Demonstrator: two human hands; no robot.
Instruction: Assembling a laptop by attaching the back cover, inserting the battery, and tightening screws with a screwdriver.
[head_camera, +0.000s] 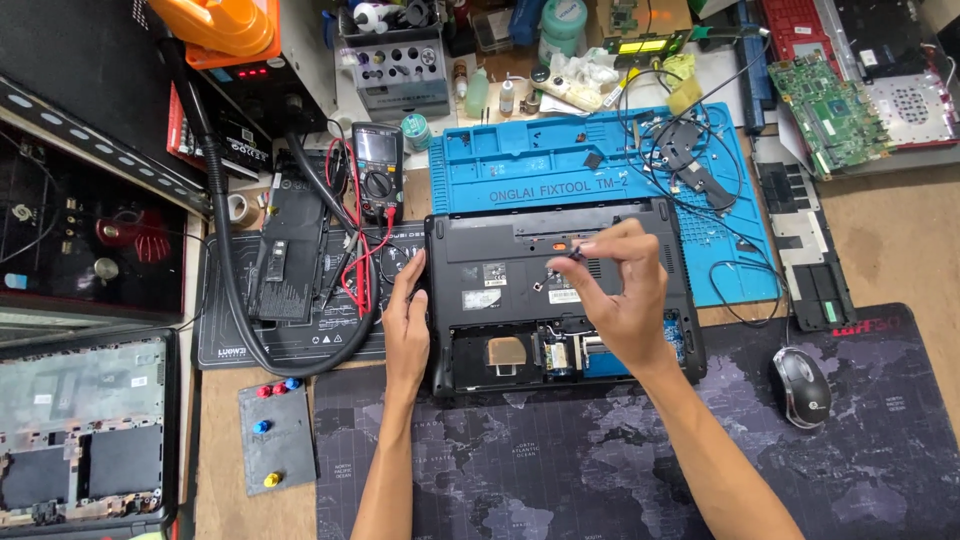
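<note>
Blue repair mat (520, 165) under upturned black laptop (500, 280), cluttered wooden workbench (890, 250).

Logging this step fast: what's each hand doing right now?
Left hand: open, resting flat against the laptop base edge.
Right hand: fingers pinched on a small dark tool over the laptop base.

Both bare forearms reaching up from below, left hand (406, 325) flat and edge-on, fingers straight and together, thumb tucked, right hand (622, 295) raised higher, wrist bent, fingertips (590, 250) pinched closed around something small and dark
</note>
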